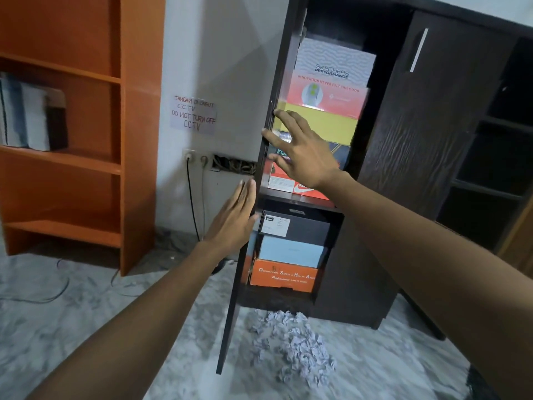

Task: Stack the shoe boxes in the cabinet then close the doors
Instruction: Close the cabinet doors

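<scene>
A dark wooden cabinet (pixel 432 140) stands ahead with its left door (pixel 251 226) swung out edge-on toward me. The upper compartment holds a stack of shoe boxes: a white Skechers box (pixel 334 64) on top, a yellow one (pixel 326 125) below, and a red-and-white Nike box (pixel 288 184) at the bottom. The lower compartment holds a black box (pixel 297 226), a pale blue box (pixel 291 251) and an orange box (pixel 282 275). My left hand (pixel 233 220) lies flat with straight fingers against the door's outer face. My right hand (pixel 300 151) is spread open, fingertips at the door's edge.
The cabinet's right door (pixel 427 111) with a silver handle is closed. An orange bookshelf (pixel 95 140) stands at the left. A wall socket with cables (pixel 196 160) sits between them. Crumpled paper (pixel 291 342) lies on the marble floor before the cabinet.
</scene>
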